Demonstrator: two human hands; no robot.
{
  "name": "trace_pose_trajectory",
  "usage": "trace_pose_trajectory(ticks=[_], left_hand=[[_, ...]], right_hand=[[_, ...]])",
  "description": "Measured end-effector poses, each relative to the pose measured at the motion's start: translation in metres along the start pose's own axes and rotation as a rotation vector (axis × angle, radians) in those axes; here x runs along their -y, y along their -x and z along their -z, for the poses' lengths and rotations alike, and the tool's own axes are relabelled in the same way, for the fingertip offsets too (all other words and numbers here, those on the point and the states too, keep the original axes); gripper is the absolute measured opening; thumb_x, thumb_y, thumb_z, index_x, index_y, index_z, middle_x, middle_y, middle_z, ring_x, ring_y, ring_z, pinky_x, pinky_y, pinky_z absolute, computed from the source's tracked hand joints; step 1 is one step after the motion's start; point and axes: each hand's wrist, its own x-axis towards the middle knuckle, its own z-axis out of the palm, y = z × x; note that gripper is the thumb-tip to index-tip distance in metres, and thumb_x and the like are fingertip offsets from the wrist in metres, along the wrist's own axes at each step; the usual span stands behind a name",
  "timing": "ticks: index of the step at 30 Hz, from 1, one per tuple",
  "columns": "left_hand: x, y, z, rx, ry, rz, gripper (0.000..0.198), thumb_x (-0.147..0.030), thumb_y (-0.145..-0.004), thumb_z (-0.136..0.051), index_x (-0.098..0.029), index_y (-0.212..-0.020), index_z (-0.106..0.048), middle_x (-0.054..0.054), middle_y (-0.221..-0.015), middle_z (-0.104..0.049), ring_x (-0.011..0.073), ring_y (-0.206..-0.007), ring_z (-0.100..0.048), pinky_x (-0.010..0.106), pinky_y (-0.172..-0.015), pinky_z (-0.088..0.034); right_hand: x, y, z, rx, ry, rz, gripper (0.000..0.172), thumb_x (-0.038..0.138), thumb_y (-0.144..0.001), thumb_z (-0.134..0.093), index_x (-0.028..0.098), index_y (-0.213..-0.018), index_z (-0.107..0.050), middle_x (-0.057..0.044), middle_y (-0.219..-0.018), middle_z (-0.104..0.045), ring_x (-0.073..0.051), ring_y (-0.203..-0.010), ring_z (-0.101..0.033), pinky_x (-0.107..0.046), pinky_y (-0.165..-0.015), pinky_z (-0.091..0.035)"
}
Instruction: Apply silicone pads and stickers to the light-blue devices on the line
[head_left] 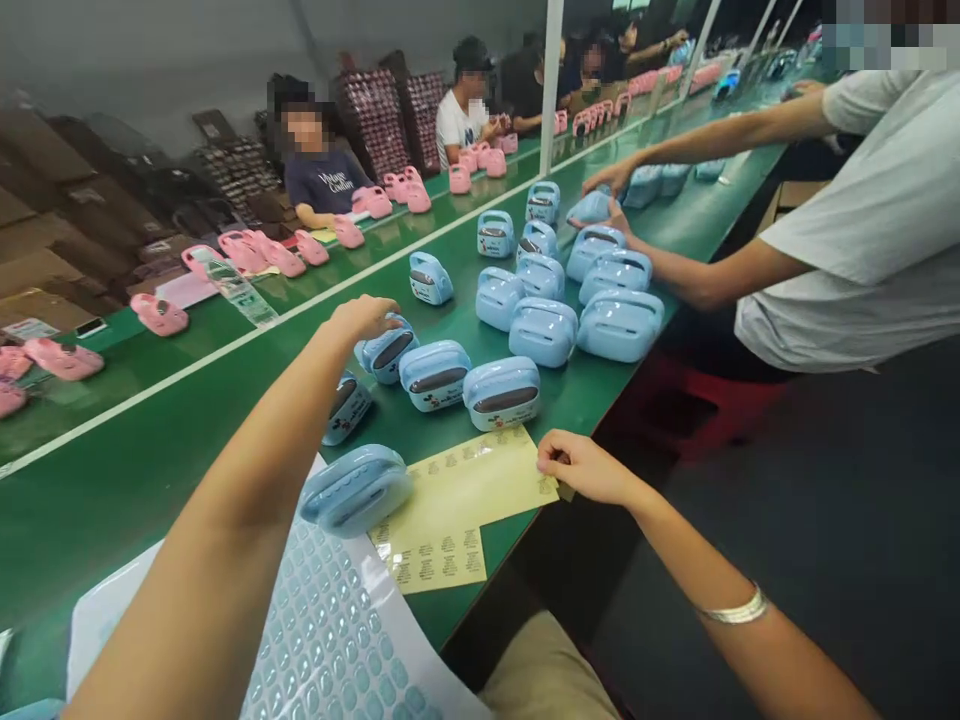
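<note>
My left hand [367, 318] is stretched forward, its fingers curled over the top of a light-blue plastic case [388, 352] with a dark oval window. My right hand [585, 467] is closed in a pinch at the right corner of a yellow label sheet [480, 482]; whether a loose label is between its fingertips is hidden. A second yellow sheet [442, 560] with small printed labels lies partly under the first. One blue case [356, 490] rests tilted on the sheets' left end. Two printed blue cases [435, 377] stand just beyond them.
A white sheet of clear oval stickers [322, 620] covers the near bench. Several blue cases [544, 330] stand ahead. At right, a co-worker's hands [611, 195] hold another blue case. Pink cases [255, 252] and a plastic bottle [236, 290] lie across the green bench [180, 420].
</note>
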Motion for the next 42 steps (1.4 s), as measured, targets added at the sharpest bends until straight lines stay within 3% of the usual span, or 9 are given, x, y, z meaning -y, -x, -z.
trace_pose_trajectory(ticks=[9, 14, 16, 18, 21, 23, 25, 30, 42], left_hand=[[-0.011, -0.012, -0.007, 0.111, 0.029, 0.110, 0.052, -0.046, -0.088, -0.038, -0.025, -0.136, -0.042, 0.013, -0.133, -0.051, 0.0332, -0.116, -0.051, 0.042, -0.090, -0.044], [-0.018, -0.004, 0.000, 0.157, 0.017, 0.151, 0.063, -0.045, -0.089, -0.037, -0.026, -0.146, -0.018, 0.014, -0.147, -0.034, 0.0356, -0.130, -0.036, 0.049, -0.100, -0.035], [-0.025, 0.015, 0.017, 0.091, -0.032, 0.217, 0.066, -0.043, -0.089, -0.037, -0.018, -0.146, -0.016, 0.020, -0.148, -0.028, 0.0405, -0.132, -0.031, 0.059, -0.100, -0.030], [-0.041, 0.050, 0.036, -0.021, -0.077, 0.222, 0.056, -0.040, -0.090, -0.033, -0.009, -0.138, -0.035, 0.024, -0.141, -0.037, 0.0416, -0.128, -0.036, 0.061, -0.098, -0.031], [-0.089, 0.123, 0.043, -0.131, -0.023, -0.007, 0.049, -0.044, -0.092, -0.023, -0.014, -0.109, -0.058, 0.016, -0.103, -0.064, 0.0323, -0.099, -0.060, 0.044, -0.078, -0.048], [-0.128, 0.168, 0.020, 0.013, 0.043, -0.284, 0.039, -0.047, -0.089, -0.035, -0.020, -0.101, -0.060, 0.010, -0.091, -0.068, 0.0282, -0.088, -0.063, 0.042, -0.076, -0.049], [-0.163, 0.196, -0.023, 0.036, 0.169, -0.527, 0.041, -0.047, -0.087, -0.042, -0.019, -0.115, -0.055, 0.013, -0.113, -0.064, 0.0293, -0.104, -0.059, 0.042, -0.085, -0.047], [-0.199, 0.195, -0.117, 0.039, 0.328, -0.543, 0.053, -0.036, -0.094, -0.024, -0.014, -0.143, -0.024, 0.011, -0.152, -0.025, 0.0312, -0.140, -0.016, 0.058, -0.109, -0.021], [-0.203, 0.196, -0.124, -0.010, 0.444, -0.452, 0.055, -0.039, -0.094, -0.024, -0.016, -0.144, -0.025, 0.006, -0.152, -0.025, 0.0303, -0.141, -0.010, 0.056, -0.112, -0.015]], right_hand=[[0.004, 0.003, 0.010, 0.095, 0.152, 0.049, 0.013, 0.019, -0.075, -0.060, 0.018, -0.063, -0.054, -0.002, -0.084, -0.051, -0.017, -0.082, -0.052, -0.033, -0.080, -0.043], [0.006, 0.004, 0.004, 0.067, 0.230, 0.115, 0.014, 0.013, -0.075, -0.061, 0.018, -0.063, -0.054, -0.004, -0.082, -0.049, -0.019, -0.087, -0.051, -0.035, -0.083, -0.044], [0.005, 0.006, 0.002, 0.045, 0.243, 0.145, 0.015, 0.012, -0.075, -0.061, 0.019, -0.063, -0.054, -0.004, -0.081, -0.048, -0.020, -0.086, -0.052, -0.035, -0.082, -0.045], [0.002, 0.007, -0.001, 0.018, 0.246, 0.175, 0.015, 0.012, -0.076, -0.061, 0.019, -0.064, -0.054, -0.004, -0.081, -0.048, -0.020, -0.085, -0.051, -0.036, -0.082, -0.045], [-0.004, 0.010, -0.006, -0.022, 0.242, 0.213, 0.015, 0.014, -0.079, -0.059, 0.020, -0.066, -0.053, -0.005, -0.084, -0.047, -0.021, -0.086, -0.050, -0.038, -0.083, -0.045], [-0.007, 0.011, -0.009, -0.040, 0.242, 0.227, 0.016, 0.013, -0.080, -0.057, 0.020, -0.066, -0.052, -0.006, -0.085, -0.047, -0.021, -0.086, -0.048, -0.040, -0.083, -0.044], [-0.008, 0.011, -0.012, -0.047, 0.247, 0.233, 0.017, 0.011, -0.080, -0.055, 0.019, -0.065, -0.051, -0.007, -0.085, -0.046, -0.022, -0.086, -0.046, -0.042, -0.083, -0.042], [-0.005, 0.009, -0.005, 0.030, 0.239, 0.224, 0.018, 0.011, -0.080, -0.053, 0.019, -0.065, -0.050, -0.004, -0.081, -0.044, -0.019, -0.083, -0.047, -0.039, -0.085, -0.041], [-0.005, 0.005, 0.022, 0.351, 0.088, 0.199, 0.024, 0.038, -0.077, -0.060, 0.018, -0.064, -0.054, -0.001, -0.085, -0.043, -0.012, -0.074, -0.046, -0.028, -0.073, -0.043]])
